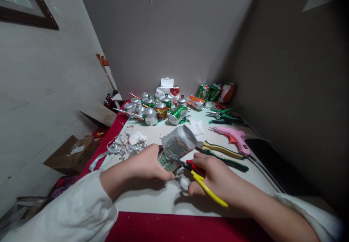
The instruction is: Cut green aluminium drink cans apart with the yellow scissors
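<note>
Silver can (pixel 177 145), gripped on its side in the left hand (pixel 145 163) above the table's near edge, being cut with yellow-handled scissors (pixel 203 185) clasped in the right hand (pixel 215 178); steady turning judged needed next

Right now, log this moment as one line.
left hand: holds drink can | right hand: yellow-handled scissors at can | nearby: pliers, pink glue gun

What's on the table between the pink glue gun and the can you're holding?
Head view: pliers with yellow and green handles lie between the pink glue gun and the can held in the left hand.
</note>
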